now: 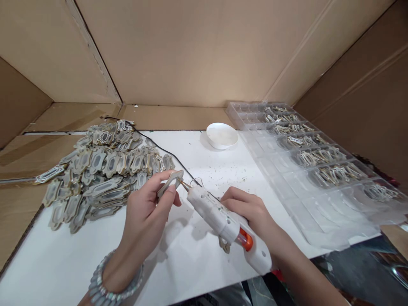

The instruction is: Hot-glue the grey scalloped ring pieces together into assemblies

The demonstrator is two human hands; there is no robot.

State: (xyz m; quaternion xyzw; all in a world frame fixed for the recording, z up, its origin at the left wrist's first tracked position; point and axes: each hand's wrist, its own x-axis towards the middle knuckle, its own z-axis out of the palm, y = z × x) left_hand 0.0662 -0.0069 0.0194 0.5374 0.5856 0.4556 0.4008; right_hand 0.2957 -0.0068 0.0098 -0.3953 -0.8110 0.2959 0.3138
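Note:
My left hand (149,208), with a beaded bracelet at the wrist, pinches a small grey frame-shaped piece (172,180) between thumb and fingers. My right hand (247,206) is wrapped round a white glue gun (219,216) with an orange part near its rear. The gun's metal tip touches or almost touches the piece's right edge. Part of another small piece (224,245) shows below the gun; what supports it is hidden. At the left lies a large heap of similar grey pieces (111,163), a few with ornate silvery fronts.
A small white bowl (222,136) stands at the back of the white table (191,280). Clear compartment trays (287,187) with small metal parts fill the right side. A black cable (165,151) runs back left from the gun. Cardboard walls (191,51) surround the table.

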